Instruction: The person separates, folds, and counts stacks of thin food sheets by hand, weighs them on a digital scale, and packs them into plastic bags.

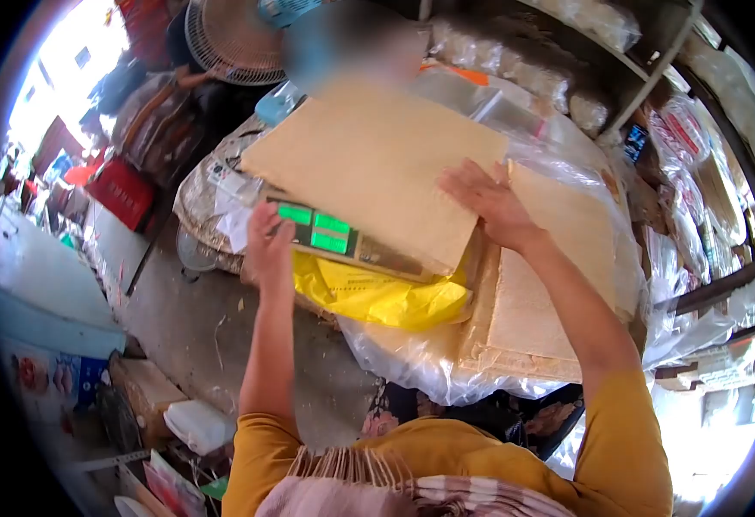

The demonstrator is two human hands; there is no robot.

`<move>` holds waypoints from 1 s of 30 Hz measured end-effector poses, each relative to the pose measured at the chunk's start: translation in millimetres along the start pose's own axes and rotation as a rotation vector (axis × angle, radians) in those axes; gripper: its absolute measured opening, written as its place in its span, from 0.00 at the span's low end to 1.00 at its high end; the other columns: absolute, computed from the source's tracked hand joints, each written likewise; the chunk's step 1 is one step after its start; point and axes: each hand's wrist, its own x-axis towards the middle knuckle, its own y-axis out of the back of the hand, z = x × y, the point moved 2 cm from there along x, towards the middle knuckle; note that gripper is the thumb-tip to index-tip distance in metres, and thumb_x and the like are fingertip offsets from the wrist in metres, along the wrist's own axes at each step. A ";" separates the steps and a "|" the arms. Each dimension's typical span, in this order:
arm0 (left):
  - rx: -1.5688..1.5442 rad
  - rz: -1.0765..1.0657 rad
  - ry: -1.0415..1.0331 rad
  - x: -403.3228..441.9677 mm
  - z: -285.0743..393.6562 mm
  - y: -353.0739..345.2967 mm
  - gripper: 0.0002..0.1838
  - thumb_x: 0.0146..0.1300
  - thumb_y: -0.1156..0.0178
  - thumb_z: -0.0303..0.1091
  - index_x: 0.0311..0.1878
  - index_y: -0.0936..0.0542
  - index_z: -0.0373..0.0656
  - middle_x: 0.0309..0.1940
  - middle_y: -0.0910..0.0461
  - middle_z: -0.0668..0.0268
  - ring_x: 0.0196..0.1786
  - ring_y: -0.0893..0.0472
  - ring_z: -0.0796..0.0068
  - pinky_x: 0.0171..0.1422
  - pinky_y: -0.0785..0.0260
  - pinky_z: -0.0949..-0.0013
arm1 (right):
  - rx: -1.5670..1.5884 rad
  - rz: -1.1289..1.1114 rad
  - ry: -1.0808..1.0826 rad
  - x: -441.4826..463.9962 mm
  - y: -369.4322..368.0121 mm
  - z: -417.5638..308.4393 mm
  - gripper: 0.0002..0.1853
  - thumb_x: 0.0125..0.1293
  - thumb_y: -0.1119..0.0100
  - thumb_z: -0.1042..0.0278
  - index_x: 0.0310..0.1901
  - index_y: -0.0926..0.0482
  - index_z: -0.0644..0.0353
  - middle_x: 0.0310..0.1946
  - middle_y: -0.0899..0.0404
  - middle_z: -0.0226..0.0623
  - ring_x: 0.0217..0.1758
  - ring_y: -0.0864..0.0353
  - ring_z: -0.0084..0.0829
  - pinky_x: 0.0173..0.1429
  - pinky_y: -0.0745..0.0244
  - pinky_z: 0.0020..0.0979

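A large tan sheet (pixel 377 164), stiff and papery, lies across the top of a digital scale (pixel 377 257) and hides most of it. The scale's green-lit display (pixel 330 231) shows below the sheet's near edge. At the scale's left end is my left hand (pixel 265 246), fingers half curled and thumb apart, close to or touching its corner. My right hand (pixel 489 202) rests open with stretched fingers on the sheet's right edge. To the right lies a stack of similar tan sheets (pixel 545 284). A yellow plastic bag (pixel 377 291) pokes out under the scale.
Clear plastic wrapping (pixel 412 358) hangs over the near edge of the work surface. A fan (pixel 235 39) stands at the far left, beside a blurred person. Shelves with bagged goods (pixel 683 138) line the right. A red box (pixel 123 194) and a white container (pixel 198 425) are at left.
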 end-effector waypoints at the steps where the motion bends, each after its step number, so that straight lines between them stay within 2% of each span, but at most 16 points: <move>1: 0.016 0.006 0.031 -20.8 10.4 -4.6 0.22 0.53 0.43 0.17 0.53 0.29 0.38 0.48 0.27 0.65 0.50 0.27 0.74 0.58 0.37 0.73 | -0.035 -0.021 -0.006 -3.5 3.6 -5.7 0.36 0.49 0.52 0.83 0.63 0.35 0.43 0.65 0.38 0.32 0.71 0.44 0.37 0.73 0.63 0.52; 2: 0.057 -0.081 -0.151 -35.9 2.8 -3.7 0.21 0.51 0.45 0.15 0.50 0.27 0.39 0.48 0.26 0.64 0.50 0.27 0.74 0.57 0.36 0.73 | -0.048 -0.029 -0.024 -11.6 7.4 -7.1 0.34 0.51 0.51 0.82 0.63 0.36 0.46 0.65 0.38 0.34 0.70 0.44 0.37 0.73 0.61 0.52; 3: 0.122 -0.084 -0.114 -61.8 16.9 -10.8 0.18 0.51 0.47 0.14 0.47 0.25 0.39 0.49 0.26 0.65 0.50 0.26 0.74 0.55 0.35 0.74 | -0.063 -0.036 -0.037 -22.2 12.3 -8.5 0.33 0.53 0.51 0.80 0.64 0.36 0.49 0.65 0.38 0.36 0.70 0.43 0.37 0.72 0.59 0.52; 4: 0.260 -0.119 -0.175 -83.8 31.6 -18.3 0.16 0.52 0.48 0.16 0.46 0.25 0.38 0.47 0.25 0.64 0.49 0.25 0.74 0.52 0.33 0.75 | -0.006 -0.090 -0.092 -35.6 22.3 -15.8 0.30 0.56 0.50 0.77 0.64 0.36 0.51 0.64 0.37 0.37 0.70 0.43 0.37 0.71 0.57 0.52; 5: 0.284 -0.188 -0.125 -100.6 40.3 -23.5 0.15 0.54 0.48 0.18 0.46 0.25 0.37 0.46 0.24 0.63 0.48 0.25 0.74 0.49 0.33 0.75 | 0.044 -0.141 -0.155 -53.3 33.8 -24.7 0.28 0.59 0.49 0.75 0.63 0.36 0.52 0.63 0.36 0.37 0.69 0.42 0.38 0.71 0.55 0.52; 7: 0.369 -0.232 -0.289 -134.1 39.4 -33.2 0.13 0.56 0.46 0.20 0.46 0.24 0.38 0.44 0.22 0.61 0.44 0.23 0.69 0.47 0.32 0.73 | 0.118 -0.262 -0.246 -94.1 45.9 -40.2 0.27 0.61 0.45 0.65 0.63 0.36 0.55 0.63 0.36 0.40 0.68 0.41 0.38 0.69 0.52 0.53; 9: 0.345 -0.368 -0.482 -154.5 50.3 -42.1 0.16 0.53 0.47 0.17 0.47 0.25 0.38 0.43 0.23 0.57 0.45 0.23 0.59 0.48 0.32 0.66 | 0.089 -0.375 -0.275 -139.5 45.5 -48.2 0.35 0.56 0.38 0.55 0.64 0.38 0.56 0.64 0.38 0.43 0.69 0.43 0.39 0.70 0.53 0.52; 12: 0.265 -0.543 -0.430 -183.2 51.9 -52.3 0.19 0.51 0.47 0.15 0.48 0.26 0.37 0.44 0.23 0.56 0.46 0.24 0.56 0.48 0.31 0.64 | 0.084 -0.516 -0.457 -179.8 51.6 -69.6 0.45 0.48 0.33 0.46 0.65 0.40 0.57 0.66 0.43 0.43 0.71 0.47 0.42 0.71 0.54 0.51; 15: 0.226 -0.661 -0.411 -202.8 52.0 -61.2 0.21 0.49 0.47 0.15 0.49 0.26 0.37 0.44 0.24 0.55 0.46 0.25 0.55 0.49 0.31 0.63 | 0.004 -0.529 -0.469 -201.0 47.9 -79.8 0.51 0.42 0.32 0.41 0.65 0.42 0.58 0.68 0.47 0.43 0.72 0.51 0.44 0.71 0.55 0.51; 16: 0.221 -0.690 -0.411 -208.1 54.9 -64.5 0.21 0.48 0.47 0.14 0.48 0.27 0.37 0.43 0.24 0.55 0.46 0.25 0.54 0.49 0.31 0.62 | 0.031 -0.532 -0.474 -204.5 46.9 -80.3 0.50 0.41 0.30 0.44 0.65 0.41 0.57 0.70 0.51 0.41 0.73 0.55 0.45 0.72 0.54 0.50; 22: 0.215 -0.763 -0.416 -232.2 58.6 -81.7 0.21 0.49 0.48 0.14 0.49 0.26 0.39 0.44 0.23 0.57 0.46 0.25 0.56 0.49 0.31 0.62 | 0.057 -0.471 -0.365 -220.1 39.0 -62.6 0.44 0.47 0.34 0.43 0.63 0.37 0.58 0.66 0.42 0.43 0.70 0.45 0.44 0.69 0.45 0.41; 24: 0.240 -0.803 -0.439 -237.2 53.3 -84.1 0.21 0.49 0.48 0.14 0.48 0.26 0.39 0.43 0.23 0.56 0.46 0.25 0.55 0.49 0.31 0.61 | 0.032 -0.395 -0.251 -225.8 42.0 -62.6 0.39 0.52 0.38 0.43 0.60 0.35 0.61 0.63 0.39 0.44 0.66 0.39 0.47 0.64 0.37 0.40; 26: 0.241 -0.807 -0.424 -239.3 62.3 -87.7 0.18 0.50 0.48 0.15 0.46 0.24 0.39 0.41 0.23 0.55 0.45 0.24 0.54 0.48 0.31 0.61 | 0.015 -0.358 -0.169 -228.7 46.6 -66.1 0.31 0.58 0.43 0.47 0.58 0.32 0.58 0.61 0.35 0.43 0.62 0.34 0.45 0.61 0.33 0.38; 27: 0.238 -0.791 -0.442 -240.0 64.8 -90.5 0.16 0.51 0.47 0.16 0.44 0.24 0.38 0.39 0.23 0.55 0.43 0.24 0.53 0.45 0.31 0.61 | 0.125 -0.344 -0.250 -233.3 49.0 -64.5 0.27 0.60 0.44 0.49 0.57 0.30 0.57 0.58 0.32 0.43 0.59 0.31 0.44 0.59 0.31 0.38; 29: 0.214 -0.824 -0.372 -242.5 68.3 -96.7 0.15 0.52 0.48 0.16 0.43 0.23 0.38 0.41 0.22 0.56 0.44 0.23 0.56 0.48 0.31 0.63 | 0.340 -0.295 -0.371 -237.5 53.7 -59.8 0.20 0.64 0.47 0.53 0.53 0.27 0.56 0.53 0.27 0.42 0.53 0.26 0.43 0.56 0.28 0.37; 30: 0.212 -0.829 -0.339 -243.8 69.3 -98.7 0.15 0.52 0.48 0.15 0.43 0.23 0.38 0.41 0.22 0.57 0.45 0.23 0.57 0.50 0.31 0.65 | 0.371 -0.114 -0.363 -238.2 55.4 -59.7 0.15 0.66 0.47 0.59 0.49 0.23 0.55 0.42 0.20 0.43 0.43 0.20 0.40 0.49 0.25 0.31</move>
